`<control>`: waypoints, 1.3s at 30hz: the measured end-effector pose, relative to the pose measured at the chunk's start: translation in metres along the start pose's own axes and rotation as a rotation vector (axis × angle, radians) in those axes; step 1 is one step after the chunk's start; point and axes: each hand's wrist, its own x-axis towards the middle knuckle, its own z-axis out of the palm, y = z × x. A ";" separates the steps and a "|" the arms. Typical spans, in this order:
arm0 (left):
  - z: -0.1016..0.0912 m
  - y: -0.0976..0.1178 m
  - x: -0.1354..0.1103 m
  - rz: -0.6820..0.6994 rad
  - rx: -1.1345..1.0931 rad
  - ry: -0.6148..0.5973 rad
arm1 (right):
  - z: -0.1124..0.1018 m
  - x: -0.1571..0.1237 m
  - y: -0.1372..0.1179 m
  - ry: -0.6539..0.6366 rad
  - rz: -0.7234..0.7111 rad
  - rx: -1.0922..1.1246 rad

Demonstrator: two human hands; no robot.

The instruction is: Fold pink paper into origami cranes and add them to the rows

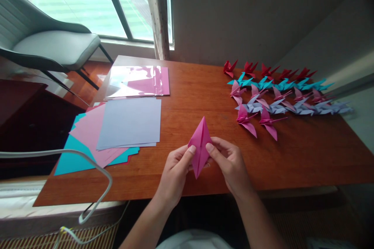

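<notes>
A bright pink origami paper (201,140), folded into a narrow diamond with a crease down its middle, is held upright above the table's front part. My left hand (177,171) grips its left side, thumb on the front face. On the right side, my right hand (229,161) pinches it with thumb in front and fingers behind. Most fingertips are hidden behind the paper. To the right stand two finished magenta paper cranes (247,120), closest to my hands among the folded birds.
Rows of red cranes (267,71), turquoise cranes (263,83), light pink cranes (238,91) and pale lilac cranes (277,106) line the wooden table (187,85). At left lie lilac sheets (131,120), pink and turquoise sheets (77,155), and a clear packet (137,81). A white cable (99,167) loops at front left.
</notes>
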 end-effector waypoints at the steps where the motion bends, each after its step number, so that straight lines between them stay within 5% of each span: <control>1: -0.001 0.002 -0.001 -0.010 0.054 -0.027 | -0.001 0.001 -0.002 -0.011 0.005 -0.004; 6: 0.000 0.010 -0.003 -0.059 0.298 -0.182 | -0.006 0.009 -0.005 0.068 -0.049 0.016; 11: -0.001 0.011 0.003 0.058 0.378 -0.052 | -0.002 0.013 -0.001 0.138 -0.150 -0.002; 21: -0.009 0.019 0.011 0.372 0.936 -0.015 | -0.018 0.016 -0.008 0.026 -0.155 -0.149; 28: -0.016 0.027 0.021 0.184 0.856 -0.066 | -0.021 0.026 -0.002 0.223 -0.174 -0.147; 31: -0.022 0.033 0.023 0.178 0.877 -0.068 | -0.023 0.029 0.000 0.199 -0.144 -0.172; 35: -0.029 0.043 0.026 0.254 1.011 -0.001 | -0.033 0.029 -0.004 0.135 -0.140 -0.335; 39: -0.033 0.043 0.031 0.380 1.258 0.046 | -0.041 0.032 -0.008 0.143 -0.289 -0.634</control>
